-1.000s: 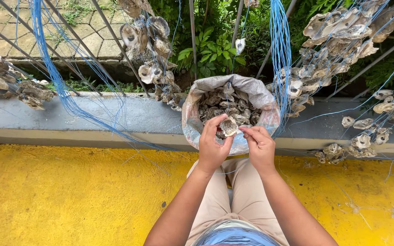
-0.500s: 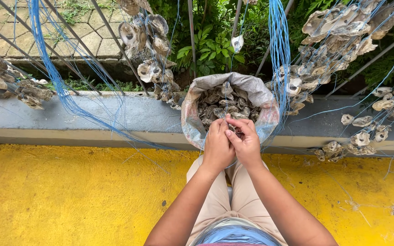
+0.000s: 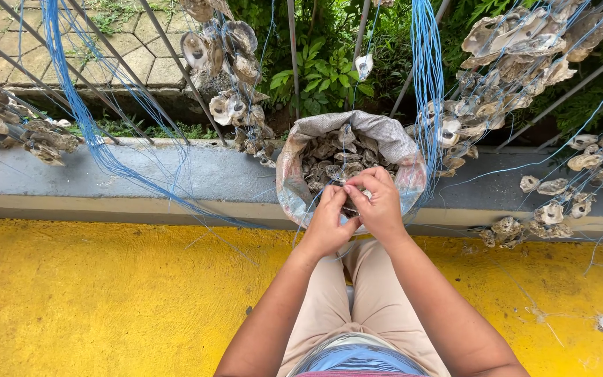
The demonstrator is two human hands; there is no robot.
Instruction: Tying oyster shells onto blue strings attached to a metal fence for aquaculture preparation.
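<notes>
My left hand (image 3: 328, 222) and my right hand (image 3: 378, 202) are pressed together over the near rim of a woven sack (image 3: 294, 188) full of grey oyster shells (image 3: 329, 157). Both hands pinch one small shell between the fingertips; it is mostly hidden by my fingers. A thin blue string (image 3: 423, 84) hangs down just right of the sack and runs toward my hands. The sack stands against a grey concrete ledge (image 3: 176, 181), between my knees.
Strings of oyster shells (image 3: 228, 77) hang from a slanted metal railing at left, centre and right (image 3: 525, 63). Bundles of blue string (image 3: 85, 119) drape over the ledge. The floor (image 3: 92, 300) is painted yellow. Loose shells (image 3: 553, 202) lie at the right.
My hands have come together from slightly apart and closed over the shell at the sack's near rim. The shell, visible in my left hand before, is now covered by my fingers.
</notes>
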